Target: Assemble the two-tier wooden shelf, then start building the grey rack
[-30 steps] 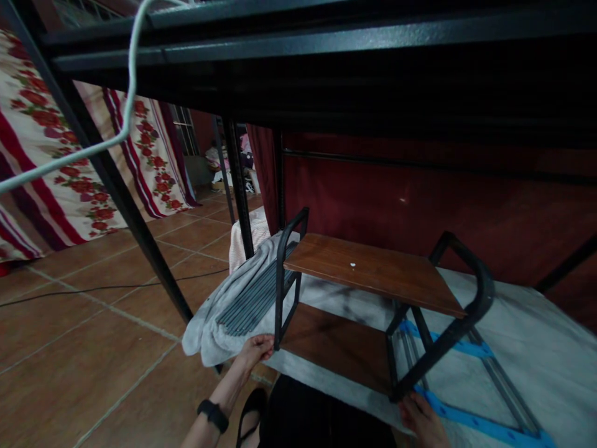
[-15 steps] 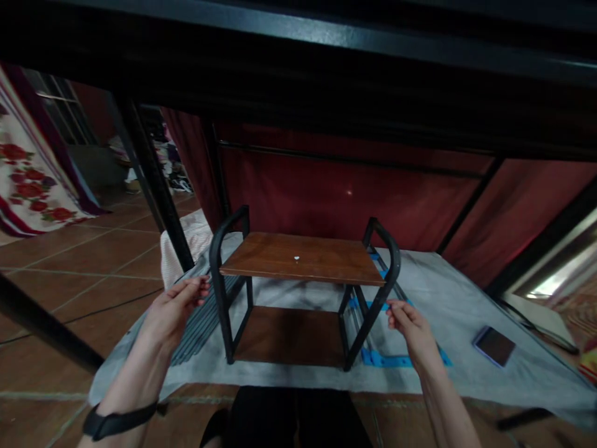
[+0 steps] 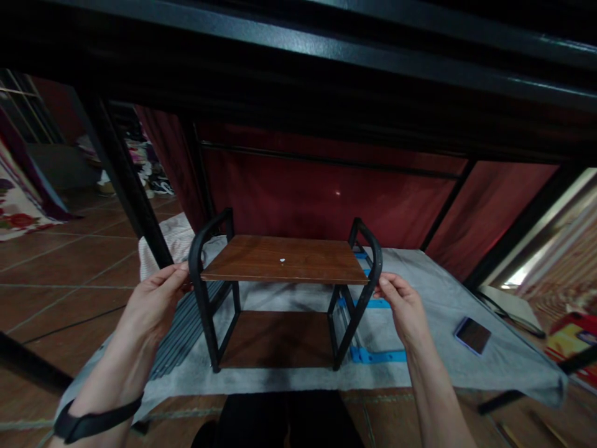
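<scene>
Two-tier rack (image 3: 280, 275) stands upright on its feet between the left hand (image 3: 156, 302) and the right hand (image 3: 401, 308), under the black metal frame (image 3: 298, 43) that spans overhead, the largest thing around. Beyond both hands hangs a dark red backdrop (image 3: 289, 193); outward of the left hand spreads the tiled floor (image 3: 69, 255). Grey cloth (image 3: 436, 280) lies beneath the rack, and its near edge runs just in front of the rack's front feet. More of that cloth stretches outward from the right hand, giving sideways room, while above the upper board (image 3: 308, 247) open height reaches up to the frame. Between that board and the lower board (image 3: 280, 339), the gap is open at the front.

Grey rods (image 3: 184, 330) lie side by side close to the left hand. Both hands have bent fingers, their tips at the rack's side tubes just about level with the upper board; whether they grip or merely touch, I cannot tell. Blue strips (image 3: 377, 356) lie beside the rack near the right hand. Farther outward on that side is a red-and-yellow item (image 3: 578, 339), any print too blurred to read. Nearer lies a phone (image 3: 473, 335), and smallest, midway between the hands, a white mark (image 3: 282, 260) on the upper board.
</scene>
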The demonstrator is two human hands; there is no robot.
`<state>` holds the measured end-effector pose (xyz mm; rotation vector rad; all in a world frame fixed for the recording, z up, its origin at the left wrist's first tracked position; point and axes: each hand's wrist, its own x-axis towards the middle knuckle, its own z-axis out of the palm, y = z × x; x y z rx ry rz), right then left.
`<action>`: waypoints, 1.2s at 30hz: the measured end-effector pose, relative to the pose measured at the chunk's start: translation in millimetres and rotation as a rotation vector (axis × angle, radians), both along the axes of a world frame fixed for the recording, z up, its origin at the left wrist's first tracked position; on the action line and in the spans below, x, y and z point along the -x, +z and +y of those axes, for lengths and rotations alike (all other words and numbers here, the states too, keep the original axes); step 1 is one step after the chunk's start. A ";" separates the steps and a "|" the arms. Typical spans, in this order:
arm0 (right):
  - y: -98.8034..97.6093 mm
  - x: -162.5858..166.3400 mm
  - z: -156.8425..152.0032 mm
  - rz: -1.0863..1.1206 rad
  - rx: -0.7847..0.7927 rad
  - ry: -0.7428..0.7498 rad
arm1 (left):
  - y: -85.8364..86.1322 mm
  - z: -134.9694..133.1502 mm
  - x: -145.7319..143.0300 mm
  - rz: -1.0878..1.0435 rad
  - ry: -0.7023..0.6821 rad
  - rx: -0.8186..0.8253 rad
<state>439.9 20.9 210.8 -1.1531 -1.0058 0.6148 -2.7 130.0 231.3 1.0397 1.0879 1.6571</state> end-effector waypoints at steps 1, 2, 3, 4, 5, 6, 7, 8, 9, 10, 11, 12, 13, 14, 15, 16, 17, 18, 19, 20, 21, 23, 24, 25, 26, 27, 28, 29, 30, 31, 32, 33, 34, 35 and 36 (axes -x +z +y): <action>0.5 0.3 0.6 -0.004 -0.005 0.004 | 1.0 -0.9 0.6 -0.011 0.004 -0.003; 0.9 0.5 1.1 -0.008 -0.007 0.011 | 1.7 -1.9 1.3 -0.019 0.007 -0.006; 1.3 0.6 1.5 -0.011 -0.007 0.017 | 2.3 -2.9 2.0 -0.026 0.008 -0.006; 1.4 0.6 1.7 -0.010 -0.006 0.021 | 2.8 -4.1 2.6 -0.033 0.008 -0.003; 1.5 0.6 1.7 -0.007 -0.004 0.022 | 3.3 -5.3 3.0 -0.041 0.008 0.000; 1.5 0.7 1.5 -0.001 -0.003 0.022 | 3.9 -6.5 3.1 -0.049 0.004 0.004; 1.5 0.8 1.1 0.006 -0.003 0.019 | 4.5 -7.8 2.9 -0.057 0.003 0.005; 1.5 1.0 0.7 0.013 -0.004 0.016 | 5.3 -9.1 2.5 -0.063 -0.001 0.005; 1.7 1.3 0.2 0.018 -0.004 0.014 | 6.2 -10.3 1.9 -0.067 -0.006 0.006; 2.0 1.7 -0.3 0.022 -0.004 0.015 | 7.1 -11.3 1.2 -0.069 -0.010 0.007; 2.5 2.0 -0.8 0.023 -0.004 0.015 | 7.9 -12.2 0.6 -0.073 -0.011 0.007; 3.0 2.3 -1.2 0.024 -0.003 0.015 | 8.6 -12.9 0.2 -0.079 -0.010 0.008; 3.6 2.6 -1.5 0.023 -0.002 0.014 | 9.0 -13.3 -0.1 -0.085 -0.010 0.010; 4.1 2.8 -1.8 0.024 -0.002 0.014 | 9.2 -13.4 -0.1 -0.089 -0.014 0.012; 4.7 3.0 -2.1 0.030 0.000 0.016 | 9.2 -13.3 0.0 -0.094 -0.018 0.014; 5.2 3.1 -2.3 0.039 0.003 0.021 | 9.1 -13.1 0.2 -0.099 -0.025 0.015; 5.8 3.3 -2.5 0.050 0.007 0.027 | 8.8 -12.8 0.4 -0.106 -0.031 0.016; 6.5 3.6 -2.7 0.062 0.011 0.032 | 8.5 -12.6 0.7 -0.112 -0.038 0.018; 7.4 3.9 -2.9 0.074 0.015 0.037 | 8.2 -12.5 0.9 -0.117 -0.042 0.020; 8.4 4.3 -3.0 0.086 0.020 0.043 | 8.1 -12.7 1.0 -0.120 -0.046 0.023; 9.8 4.7 -3.0 0.100 0.027 0.052 | 8.2 -13.2 1.1 -0.123 -0.051 0.025; 13.2 5.1 -2.7 0.136 0.044 0.075 | 8.9 -14.8 0.9 -0.126 -0.059 0.028; 15.0 5.1 -2.4 0.154 0.057 0.091 | 9.5 -15.8 0.7 -0.127 -0.060 0.026; 16.9 4.8 -2.1 0.170 0.070 0.108 | 10.1 -16.8 0.4 -0.126 -0.060 0.023; 18.7 4.3 -1.8 0.182 0.083 0.124 | 10.7 -17.8 0.1 -0.125 -0.058 0.018; 20.1 3.6 -1.7 0.190 0.095 0.139 | 11.3 -18.5 -0.2 -0.121 -0.056 0.012; 21.1 2.7 -1.7 0.194 0.106 0.150 | 11.6 -19.0 -0.4 -0.116 -0.053 0.004; 21.6 1.9 -2.0 0.194 0.115 0.158 | 11.9 -19.3 -0.5 -0.111 -0.050 -0.004; 21.4 1.0 -2.6 0.190 0.119 0.160 | 12.1 -19.4 -0.5 -0.104 -0.049 -0.010; 20.6 0.3 -3.5 0.182 0.120 0.155 | 12.2 -19.3 -0.4 -0.097 -0.051 -0.016; 19.1 -0.4 -4.6 0.173 0.118 0.143 | 12.3 -19.2 -0.3 -0.087 -0.057 -0.020; 17.1 -0.9 -5.8 0.161 0.112 0.124 | 12.5 -19.1 -0.2 -0.075 -0.066 -0.021; 14.6 -1.3 -7.0 0.146 0.105 0.098 | 12.8 -19.1 -0.3 -0.063 -0.074 -0.023; 11.9 -1.7 -8.1 0.126 0.097 0.068 | 13.1 -19.2 -0.4 -0.052 -0.081 -0.022; 9.0 -2.0 -8.9 0.099 0.089 0.037 | 13.5 -19.3 -0.6 -0.045 -0.082 -0.022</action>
